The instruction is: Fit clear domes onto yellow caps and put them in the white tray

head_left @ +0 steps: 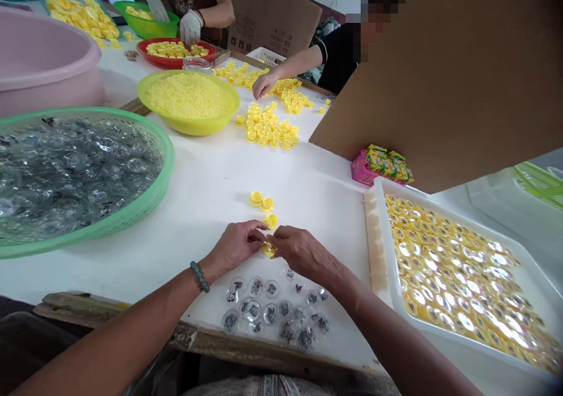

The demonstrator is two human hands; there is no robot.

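In the middle of the table, a small yellow plastic cup (269, 251) is between the fingertips of both hands. My left hand (237, 243), with a beaded bracelet on the wrist, pinches it from the left. My right hand (301, 254) has its fingers closed at the cup's right side; whatever lies under those fingertips is partly hidden. Just beyond stand three more filled yellow cups (267, 204). Nearer to me, below the hands, lie several clear round plastic domes (270, 313) with dark printed figures.
A green basket (169, 167) of clear domes stands left, near a pink tub (53, 70) and a yellow bowl (189, 125) of yellow bits. To the right are a white tray (393, 267) of finished-looking pieces and cardboard (440, 91). Two co-workers handle yellow cups (268, 127) and bowls behind.
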